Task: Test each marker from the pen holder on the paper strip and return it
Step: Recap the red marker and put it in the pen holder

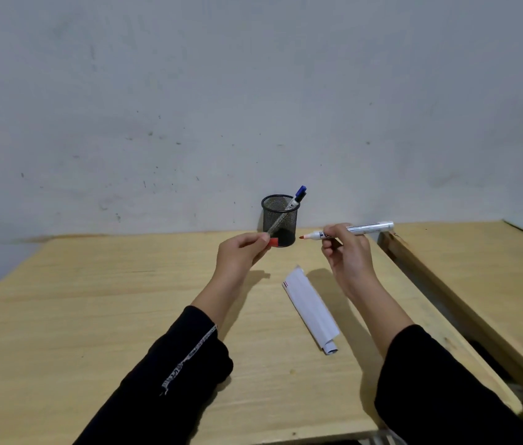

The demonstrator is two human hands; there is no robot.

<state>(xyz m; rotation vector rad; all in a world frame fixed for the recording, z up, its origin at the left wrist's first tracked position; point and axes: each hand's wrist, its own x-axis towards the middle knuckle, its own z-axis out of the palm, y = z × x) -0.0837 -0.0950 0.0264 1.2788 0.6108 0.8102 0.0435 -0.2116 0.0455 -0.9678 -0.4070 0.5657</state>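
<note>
My right hand point(346, 252) holds an uncapped red marker point(366, 229) level above the table, its red tip pointing left. My left hand point(240, 252) pinches the marker's red cap point(273, 242), a short gap from the tip. Both hands hover in front of the black mesh pen holder point(279, 220), which stands near the wall. A blue-capped marker point(297, 197) leans inside it. The white paper strip point(310, 306) lies on the wooden table point(93, 316) below my right hand, with short red lines near its far end and its near end curled.
A second wooden surface point(478, 284) adjoins on the right, separated by a gap. The grey wall rises right behind the pen holder. My black sleeves cover the near part of the table.
</note>
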